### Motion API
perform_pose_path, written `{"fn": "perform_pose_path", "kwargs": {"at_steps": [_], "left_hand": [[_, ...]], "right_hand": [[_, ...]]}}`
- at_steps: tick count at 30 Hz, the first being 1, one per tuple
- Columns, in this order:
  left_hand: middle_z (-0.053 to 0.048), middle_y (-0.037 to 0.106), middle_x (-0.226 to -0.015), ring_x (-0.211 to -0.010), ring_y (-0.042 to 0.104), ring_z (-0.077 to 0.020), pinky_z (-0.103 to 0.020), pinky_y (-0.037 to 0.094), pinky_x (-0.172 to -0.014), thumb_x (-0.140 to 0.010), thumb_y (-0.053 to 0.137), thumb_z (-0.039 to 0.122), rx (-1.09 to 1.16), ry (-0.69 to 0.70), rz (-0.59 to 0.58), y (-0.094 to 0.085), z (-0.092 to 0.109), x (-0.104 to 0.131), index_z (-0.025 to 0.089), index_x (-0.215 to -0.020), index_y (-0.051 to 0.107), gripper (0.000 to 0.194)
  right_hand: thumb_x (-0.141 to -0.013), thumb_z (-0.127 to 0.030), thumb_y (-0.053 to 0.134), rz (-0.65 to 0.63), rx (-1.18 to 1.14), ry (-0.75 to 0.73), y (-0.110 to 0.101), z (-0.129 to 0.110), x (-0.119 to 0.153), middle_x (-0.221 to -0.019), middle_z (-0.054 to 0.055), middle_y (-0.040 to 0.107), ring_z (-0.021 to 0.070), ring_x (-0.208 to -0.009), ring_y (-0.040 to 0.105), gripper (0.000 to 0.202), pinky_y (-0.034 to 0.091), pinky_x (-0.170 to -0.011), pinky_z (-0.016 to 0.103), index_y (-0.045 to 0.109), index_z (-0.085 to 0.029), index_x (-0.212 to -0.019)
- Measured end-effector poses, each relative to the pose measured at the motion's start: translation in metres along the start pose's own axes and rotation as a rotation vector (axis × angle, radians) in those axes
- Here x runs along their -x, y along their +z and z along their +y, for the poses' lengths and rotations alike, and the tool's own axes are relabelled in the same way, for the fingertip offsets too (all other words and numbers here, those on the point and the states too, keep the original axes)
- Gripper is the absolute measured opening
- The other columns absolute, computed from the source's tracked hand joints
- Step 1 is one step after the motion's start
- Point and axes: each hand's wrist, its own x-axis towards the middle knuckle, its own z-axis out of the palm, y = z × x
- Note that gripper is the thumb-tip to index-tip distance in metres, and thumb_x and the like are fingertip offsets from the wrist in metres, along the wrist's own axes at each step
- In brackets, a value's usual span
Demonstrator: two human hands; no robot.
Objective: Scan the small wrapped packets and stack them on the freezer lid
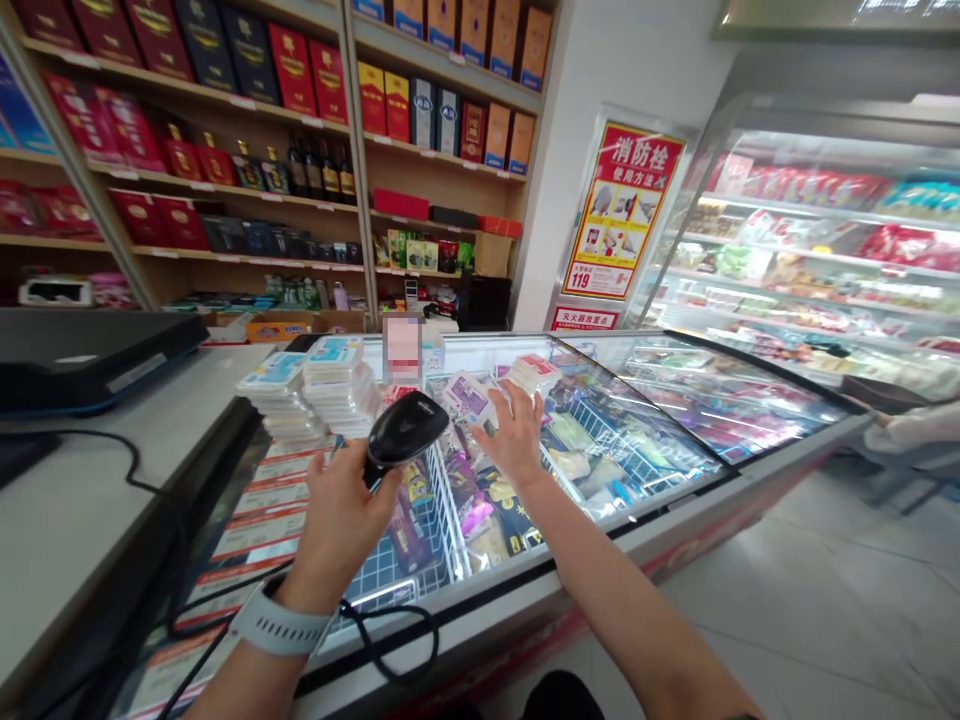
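My left hand (349, 515) is wrapped round the handle of a black barcode scanner (407, 428), its head tilted toward the right. A light grey watch strap circles that wrist, and a black cable (390, 610) loops below it. Over the freezer's glass top, my right hand (515, 432) reaches with fingers spread. Just left of its fingers lies a purple-and-white flat packet (469, 397). Beyond the fingertips sits a stack of red-and-white packets (536, 372). Left of the scanner stand stacks of blue-and-white packets (334, 380).
The chest freezer (645, 530) holds wire baskets with bagged goods under glass. Orange-and-white label strips (262, 500) lie at its left end. A black scale-like device (97, 350) rests on the left counter (82, 540). A person's sleeve (919, 427) shows at far right.
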Motion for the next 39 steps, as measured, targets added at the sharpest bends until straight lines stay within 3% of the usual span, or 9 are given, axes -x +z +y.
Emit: {"fn": "perform_pose_path", "kwargs": {"at_steps": [13,26,29,33,36,39], "left_hand": [[-0.009,0.071,-0.084,-0.092,0.067,-0.0314,-0.056,0.038,-0.107,-0.081,0.049,0.038,-0.009,0.015,0.043,0.001,-0.002,-0.002,0.021,-0.089,0.060,0.023],[-0.011,0.071,-0.087,-0.095,0.067,-0.0339,-0.062,0.032,-0.110,-0.082,0.046,0.041,-0.066,0.015,-0.010,0.006,-0.007,-0.002,0.020,-0.093,0.059,0.027],[-0.008,0.069,-0.079,-0.087,0.067,-0.0321,-0.062,0.035,-0.108,-0.081,0.049,0.043,-0.048,-0.013,0.021,0.005,-0.008,-0.003,0.021,-0.089,0.060,0.026],[-0.004,0.060,-0.063,-0.076,0.063,-0.0304,-0.055,0.044,-0.096,-0.081,0.051,0.048,-0.023,-0.076,0.160,-0.005,-0.007,-0.006,0.023,-0.082,0.057,0.026],[-0.003,0.053,-0.059,-0.069,0.058,-0.0290,-0.048,0.048,-0.083,-0.080,0.053,0.053,-0.033,-0.165,0.255,-0.014,-0.009,-0.008,0.023,-0.079,0.056,0.029],[-0.006,0.057,-0.067,-0.072,0.059,-0.0292,-0.044,0.048,-0.074,-0.080,0.055,0.054,-0.060,-0.253,0.310,-0.017,-0.012,-0.009,0.022,-0.083,0.057,0.032]], "right_hand": [[-0.089,-0.049,0.066,0.044,-0.008,-0.055,0.007,-0.001,0.002,-0.143,0.017,0.057,0.0317,-0.134,0.050,0.050,0.019,-0.122,0.056,0.059,-0.021,-0.130],[-0.090,-0.052,0.066,0.048,-0.003,-0.022,0.000,-0.003,0.000,-0.144,0.016,0.056,0.0301,-0.135,0.049,0.053,0.018,-0.122,0.054,0.058,-0.021,-0.131],[-0.084,-0.053,0.070,0.095,-0.013,0.081,0.000,0.004,-0.002,-0.133,0.017,0.061,0.0313,-0.126,0.054,0.058,0.024,-0.119,0.054,0.061,-0.018,-0.129],[-0.080,-0.054,0.072,0.119,0.028,0.320,0.003,0.020,-0.006,-0.108,0.015,0.065,0.0316,-0.109,0.059,0.056,0.041,-0.102,0.047,0.067,-0.014,-0.120],[-0.081,-0.054,0.071,0.086,0.051,0.464,0.007,0.028,-0.008,-0.103,0.014,0.065,0.0318,-0.104,0.060,0.053,0.042,-0.098,0.046,0.070,-0.014,-0.115],[-0.082,-0.056,0.070,0.042,0.050,0.538,0.011,0.030,-0.011,-0.105,0.014,0.066,0.0322,-0.105,0.061,0.054,0.042,-0.098,0.045,0.070,-0.013,-0.115]]}}
